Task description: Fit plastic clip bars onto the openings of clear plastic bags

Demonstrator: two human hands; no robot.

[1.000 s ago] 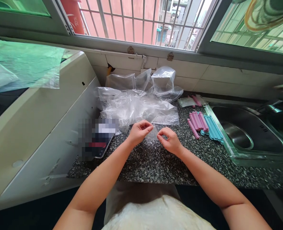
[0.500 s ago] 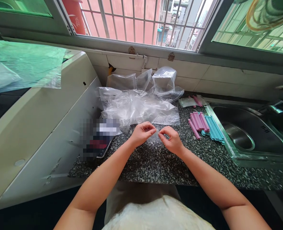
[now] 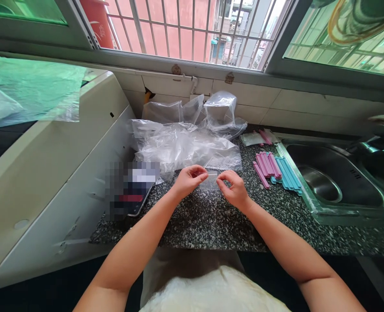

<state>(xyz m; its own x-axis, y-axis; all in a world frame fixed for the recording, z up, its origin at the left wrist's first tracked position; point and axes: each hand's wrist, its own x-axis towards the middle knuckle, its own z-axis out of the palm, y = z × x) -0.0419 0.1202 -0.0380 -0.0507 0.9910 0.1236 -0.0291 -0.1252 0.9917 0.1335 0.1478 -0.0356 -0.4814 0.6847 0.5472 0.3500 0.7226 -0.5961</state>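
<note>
A small clear plastic bag hangs between my hands, just over the speckled countertop. My left hand pinches its upper left corner between thumb and fingers. On the other side, my right hand is closed in a pinch at the upper right corner. The bag is so see-through that its lower edge is hard to make out. Beyond my hands lies a heap of larger clear plastic bags. Right of my right hand are pink sealing clips and blue sealing clips, lying in a pile.
A phone, partly blurred out, lies left of my left forearm. The steel sink is at the right. A white appliance stands at the left with green plastic sheeting on it. Behind is a barred window.
My hands have moved slightly apart, and more of the small bag's top edge shows between them. The whole view has shifted a little; the clips and the heap of bags lie as before.
</note>
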